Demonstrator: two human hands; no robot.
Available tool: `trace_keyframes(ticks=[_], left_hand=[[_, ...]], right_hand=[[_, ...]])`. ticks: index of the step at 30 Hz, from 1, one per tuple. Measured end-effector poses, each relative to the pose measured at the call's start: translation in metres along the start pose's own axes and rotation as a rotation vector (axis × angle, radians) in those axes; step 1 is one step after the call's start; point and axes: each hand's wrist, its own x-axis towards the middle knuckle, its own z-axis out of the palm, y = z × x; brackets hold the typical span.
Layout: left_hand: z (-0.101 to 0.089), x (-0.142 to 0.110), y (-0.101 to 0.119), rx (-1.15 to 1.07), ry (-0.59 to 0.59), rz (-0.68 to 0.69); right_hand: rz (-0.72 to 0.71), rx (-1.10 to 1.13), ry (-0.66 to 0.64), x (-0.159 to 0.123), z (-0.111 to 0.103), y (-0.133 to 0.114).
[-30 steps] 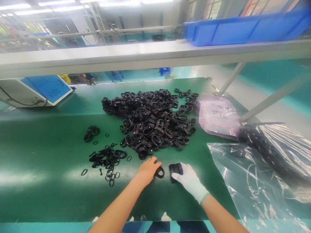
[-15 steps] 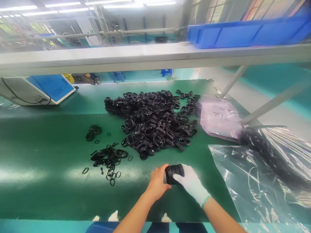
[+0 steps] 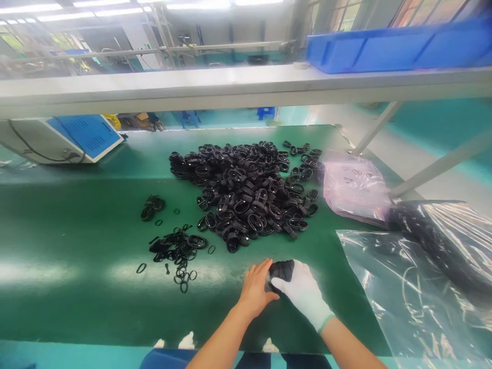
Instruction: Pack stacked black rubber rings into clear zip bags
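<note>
My right hand (image 3: 303, 293), in a white glove, is closed round a stack of black rubber rings (image 3: 282, 268) low over the green table (image 3: 77, 256). My bare left hand (image 3: 257, 287) presses against the left end of that stack, fingers curled onto it. A large pile of black oval rubber rings (image 3: 248, 192) lies just beyond both hands. To the left of my hands is a scatter of small thin black rings and scraps (image 3: 175, 253).
A clear plastic bag (image 3: 418, 287) with black parts inside covers the right of the table; a pink bag (image 3: 355, 187) lies behind it. A small clump of rings (image 3: 151, 206) sits left of the pile. A blue-topped machine (image 3: 65, 138) stands far left, a shelf with a blue bin (image 3: 395, 46) overhead.
My left hand lifted a single ring from the table and brought it against the stack in my right hand. Both hands now meet on the stack.
</note>
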Motion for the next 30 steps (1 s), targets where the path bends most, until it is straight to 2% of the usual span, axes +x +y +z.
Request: trace_keyframes(ticks=[2, 4, 6, 7, 8, 10, 12, 15, 17, 19, 21, 24, 26, 28, 30], left_hand=[[-0.013, -0.002, 0.001, -0.009, 0.054, -0.009], [-0.036, 0.0, -0.001, 0.014, 0.246, -0.108], [-0.065, 0.007, -0.005, 0.105, 0.481, -0.27], [-0.079, 0.012, -0.008, 0.166, 0.543, -0.33], [-0.091, 0.016, -0.011, 0.225, 0.552, -0.36], [-0.106, 0.022, -0.017, 0.31, 0.468, -0.328], [-0.104, 0.017, -0.023, 0.364, 0.372, -0.206], [-0.078, -0.009, -0.033, 0.432, 0.241, 0.048], [-0.059, -0.031, -0.037, 0.454, 0.119, 0.144], [-0.047, -0.048, -0.035, 0.453, 0.02, 0.12], [-0.044, -0.052, -0.026, 0.439, 0.005, 0.034], [-0.049, -0.038, -0.002, 0.448, 0.057, -0.104], [-0.051, -0.023, 0.013, 0.466, 0.041, -0.183], [-0.052, -0.014, 0.02, 0.466, -0.013, -0.218], [-0.049, -0.012, 0.021, 0.403, -0.022, -0.194]], right_hand=[[0.004, -0.005, 0.008, -0.001, 0.002, -0.002], [0.01, 0.008, -0.009, -0.002, 0.001, -0.003], [0.017, 0.018, -0.023, -0.002, -0.001, -0.003], [0.02, 0.017, -0.027, -0.003, -0.002, -0.003], [0.019, 0.015, -0.027, -0.003, -0.003, -0.003], [0.011, 0.015, -0.023, -0.004, -0.004, -0.003], [0.01, 0.022, -0.022, -0.006, -0.004, -0.004], [0.006, 0.022, -0.015, -0.007, -0.004, -0.005], [0.003, 0.02, -0.012, -0.007, -0.004, -0.005], [0.007, 0.018, -0.011, -0.007, -0.004, -0.005], [0.008, 0.021, -0.012, -0.006, -0.004, -0.004], [-0.011, 0.019, -0.001, -0.004, -0.003, -0.003], [-0.023, 0.017, 0.005, -0.003, -0.001, -0.001], [-0.026, 0.019, 0.0, -0.002, 0.0, -0.001], [-0.024, 0.022, 0.004, -0.002, 0.0, 0.0]])
